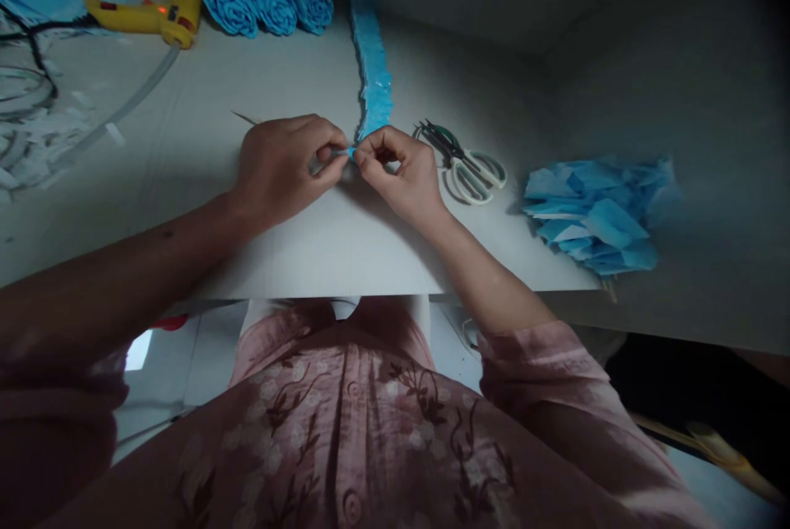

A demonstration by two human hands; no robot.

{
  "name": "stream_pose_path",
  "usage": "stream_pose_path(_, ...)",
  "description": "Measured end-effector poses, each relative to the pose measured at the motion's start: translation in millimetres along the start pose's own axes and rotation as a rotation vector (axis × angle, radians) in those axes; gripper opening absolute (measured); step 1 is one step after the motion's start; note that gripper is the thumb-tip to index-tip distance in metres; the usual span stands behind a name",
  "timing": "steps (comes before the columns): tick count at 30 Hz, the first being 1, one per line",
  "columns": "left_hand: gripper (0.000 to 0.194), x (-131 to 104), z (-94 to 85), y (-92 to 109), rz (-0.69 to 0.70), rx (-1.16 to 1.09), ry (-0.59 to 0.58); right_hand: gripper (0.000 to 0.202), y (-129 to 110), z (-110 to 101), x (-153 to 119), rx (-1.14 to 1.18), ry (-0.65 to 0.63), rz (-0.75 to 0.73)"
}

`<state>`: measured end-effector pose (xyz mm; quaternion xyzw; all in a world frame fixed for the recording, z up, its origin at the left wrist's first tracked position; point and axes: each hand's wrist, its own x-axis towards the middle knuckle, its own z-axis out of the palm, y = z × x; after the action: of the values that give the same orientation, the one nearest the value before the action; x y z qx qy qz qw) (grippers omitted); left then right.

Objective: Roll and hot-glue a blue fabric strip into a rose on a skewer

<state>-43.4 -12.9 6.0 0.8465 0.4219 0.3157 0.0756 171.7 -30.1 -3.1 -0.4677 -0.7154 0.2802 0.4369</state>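
My left hand (290, 167) is closed in a pinch on a thin stick, whose pointed end (243, 116) sticks out beyond the knuckles to the left. Right beside it, my right hand (398, 171) pinches the near end of a long blue crepe strip (374, 72). A small bit of blue shows between the fingertips of both hands, at the tip of the stick. From there the strip runs away from me across the white table (296, 257).
Scissors (469, 171) with white handles lie just right of my right hand. Blue petal-like pieces (598, 216) are heaped at the right edge. A yellow glue gun (148, 16), several rolled blue flowers (271, 2) and white scraps (37, 142) lie at the back left.
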Motion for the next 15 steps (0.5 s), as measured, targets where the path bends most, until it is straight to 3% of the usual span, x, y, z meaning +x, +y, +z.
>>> stream_pose_path(8,0.015,-0.1,-1.9,-0.5,0.008,-0.004,0.032,0.032,-3.9,-0.8,0.2,-0.002,-0.008,0.01)
stream_pose_path(15,0.02,-2.5,-3.3,3.0,-0.04,-0.011,0.059,0.027,-1.7,-2.0,1.3,0.018,0.005,-0.01)
